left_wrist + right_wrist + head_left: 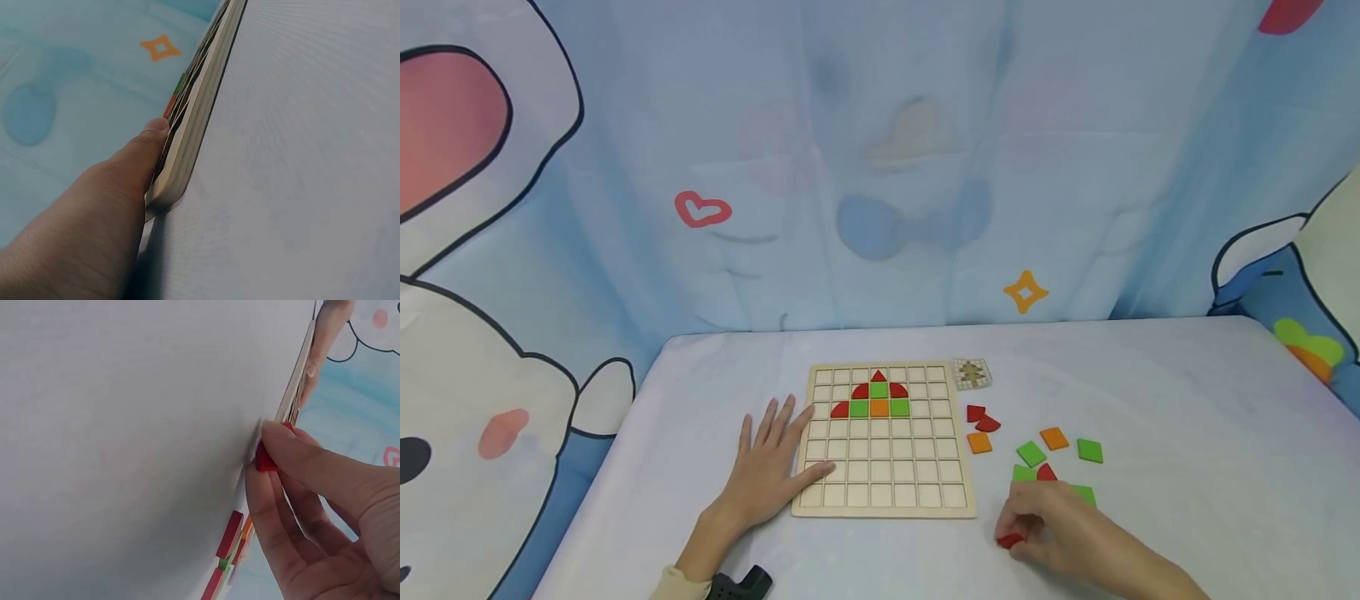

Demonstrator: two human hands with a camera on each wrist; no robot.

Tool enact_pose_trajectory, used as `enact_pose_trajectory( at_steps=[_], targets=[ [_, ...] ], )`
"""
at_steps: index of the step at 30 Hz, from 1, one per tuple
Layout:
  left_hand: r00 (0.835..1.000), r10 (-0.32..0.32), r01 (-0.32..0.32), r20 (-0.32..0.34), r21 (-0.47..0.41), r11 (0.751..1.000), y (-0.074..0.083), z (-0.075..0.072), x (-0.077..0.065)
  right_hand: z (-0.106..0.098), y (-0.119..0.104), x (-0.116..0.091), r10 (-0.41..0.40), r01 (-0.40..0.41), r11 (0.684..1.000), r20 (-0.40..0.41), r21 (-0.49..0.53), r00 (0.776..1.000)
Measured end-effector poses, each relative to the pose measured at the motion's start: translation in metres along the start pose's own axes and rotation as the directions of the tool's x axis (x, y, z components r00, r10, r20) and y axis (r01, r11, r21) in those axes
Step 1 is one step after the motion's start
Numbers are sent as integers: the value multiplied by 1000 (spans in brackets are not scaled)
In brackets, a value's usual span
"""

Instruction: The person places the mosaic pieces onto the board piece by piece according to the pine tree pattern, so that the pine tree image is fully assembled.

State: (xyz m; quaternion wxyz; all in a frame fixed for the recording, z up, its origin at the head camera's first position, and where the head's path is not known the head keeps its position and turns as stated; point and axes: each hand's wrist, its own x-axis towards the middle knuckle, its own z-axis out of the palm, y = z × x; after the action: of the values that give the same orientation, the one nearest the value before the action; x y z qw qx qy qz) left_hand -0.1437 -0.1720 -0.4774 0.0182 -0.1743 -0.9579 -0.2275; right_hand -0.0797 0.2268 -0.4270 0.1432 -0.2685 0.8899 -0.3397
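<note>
A wooden grid board (887, 477) lies flat on the white cloth, with a cluster of red, green and orange pieces set in its upper cells. My left hand (763, 475) rests on the board's left side, fingers spread. In the left wrist view its thumb (134, 153) presses along the board's edge. Off the board's lower right corner, my right hand (1063, 525) pinches a red tile (1010, 541) between thumb and fingers. The right wrist view shows this red tile (267, 459) partly covered by the fingertips; its full outline is hidden.
Loose tiles lie right of the board: an orange square (979, 442), a green square (1090, 450) and several others, some partly behind my right hand. A small pattern card (972, 374) sits at the board's upper right corner. A printed curtain (910, 283) hangs behind the table.
</note>
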Motion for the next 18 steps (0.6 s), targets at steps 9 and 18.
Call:
enact_pose_trajectory(
  at_steps=[9, 18],
  targets=[
    [1000, 4, -4, 3, -2, 1000, -2, 0, 1, -8, -13, 36, -63, 65, 997, -65, 29, 996],
    [1000, 1, -1, 10, -2, 1000, -2, 0, 1, -21, -17, 92, -90, 98, 994, -157, 44, 984]
  ],
)
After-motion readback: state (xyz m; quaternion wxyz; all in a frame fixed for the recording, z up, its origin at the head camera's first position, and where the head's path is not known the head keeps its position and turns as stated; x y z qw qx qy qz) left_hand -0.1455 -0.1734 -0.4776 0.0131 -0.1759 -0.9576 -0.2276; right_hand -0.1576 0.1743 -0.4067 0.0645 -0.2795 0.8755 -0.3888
